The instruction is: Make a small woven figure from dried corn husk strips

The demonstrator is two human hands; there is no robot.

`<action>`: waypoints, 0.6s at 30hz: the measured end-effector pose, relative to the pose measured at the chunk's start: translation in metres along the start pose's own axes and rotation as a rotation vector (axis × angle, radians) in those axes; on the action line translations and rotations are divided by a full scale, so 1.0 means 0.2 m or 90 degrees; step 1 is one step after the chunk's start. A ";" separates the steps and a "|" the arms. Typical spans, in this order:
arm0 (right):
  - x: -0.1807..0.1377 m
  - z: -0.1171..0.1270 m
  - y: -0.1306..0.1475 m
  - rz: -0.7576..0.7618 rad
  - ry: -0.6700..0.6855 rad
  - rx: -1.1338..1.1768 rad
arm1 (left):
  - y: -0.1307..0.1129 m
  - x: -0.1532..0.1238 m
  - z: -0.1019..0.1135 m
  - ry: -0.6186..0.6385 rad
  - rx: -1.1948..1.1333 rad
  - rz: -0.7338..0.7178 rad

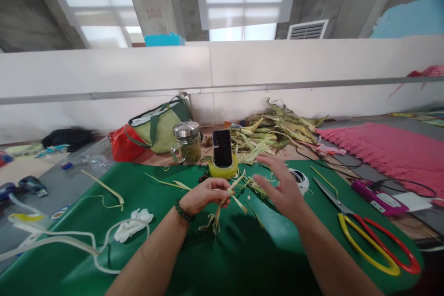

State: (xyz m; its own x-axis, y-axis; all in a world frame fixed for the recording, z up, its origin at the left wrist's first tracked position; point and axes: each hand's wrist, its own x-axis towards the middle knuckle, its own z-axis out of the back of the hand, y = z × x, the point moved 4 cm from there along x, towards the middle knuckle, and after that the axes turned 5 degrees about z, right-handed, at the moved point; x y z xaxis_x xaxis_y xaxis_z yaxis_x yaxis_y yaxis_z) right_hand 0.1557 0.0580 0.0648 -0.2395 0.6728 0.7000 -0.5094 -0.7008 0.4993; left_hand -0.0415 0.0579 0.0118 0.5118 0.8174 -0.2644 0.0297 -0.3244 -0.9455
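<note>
My left hand (pixel 211 193), with a dark beaded bracelet (pixel 184 211) at the wrist, pinches a knotted bundle of corn husk strips (pixel 218 220). Strips stick out from the fingers to both sides and hang below. To the right, my right hand (pixel 280 186) is raised over the green mat (pixel 145 259), fingers apart and slightly blurred, holding nothing. Husk scraps (pixel 255 182) lie between and behind the hands. A phone (pixel 222 147) stands upright in a yellow holder (pixel 225 171) just beyond them. Behind the right hand, a white roll of string (pixel 299 181) is partly hidden.
Large scissors (pixel 367 236) with red and yellow handles lie at the right, beside a magenta device (pixel 379 198). A lidded glass jar (pixel 187 143), a green bag (pixel 159 129) and a husk pile (pixel 277 127) stand behind. White tubing (pixel 65 239) and crumpled tissue (pixel 133 225) lie left.
</note>
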 end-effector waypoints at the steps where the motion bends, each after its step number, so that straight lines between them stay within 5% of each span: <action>1: 0.00 -0.05 0.02 -0.032 0.104 0.095 | 0.00 0.00 -0.01 0.000 0.006 0.006; 3: -0.01 -0.16 0.02 -0.122 0.290 0.274 | 0.01 0.00 -0.02 0.007 0.040 0.027; 5: -0.01 -0.22 -0.04 -0.206 0.341 0.386 | 0.01 -0.01 -0.02 0.016 0.091 0.048; 9: 0.06 -0.11 -0.24 -0.247 0.023 0.187 | 0.00 -0.01 -0.01 0.013 0.096 0.061; 11: 0.08 -0.01 -0.24 -0.167 -0.142 -0.013 | -0.02 -0.01 -0.01 -0.037 0.044 0.028; 13: 0.07 0.04 -0.18 -0.072 -0.193 -0.106 | -0.04 -0.01 0.00 -0.107 0.004 -0.014; 15: 0.06 0.02 -0.10 -0.033 -0.107 -0.074 | -0.05 -0.01 -0.01 -0.156 -0.004 -0.046; 18: 0.02 -0.11 -0.04 -0.098 0.148 0.096 | -0.05 -0.01 -0.03 -0.179 0.010 -0.074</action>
State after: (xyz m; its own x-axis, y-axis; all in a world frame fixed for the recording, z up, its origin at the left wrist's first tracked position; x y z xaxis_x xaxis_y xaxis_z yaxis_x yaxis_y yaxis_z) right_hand 0.1404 0.0713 0.0522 -0.3601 0.7978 0.4836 -0.4307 -0.6020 0.6724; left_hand -0.0384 0.0574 0.0233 0.2474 0.9492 -0.1947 0.0591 -0.2154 -0.9747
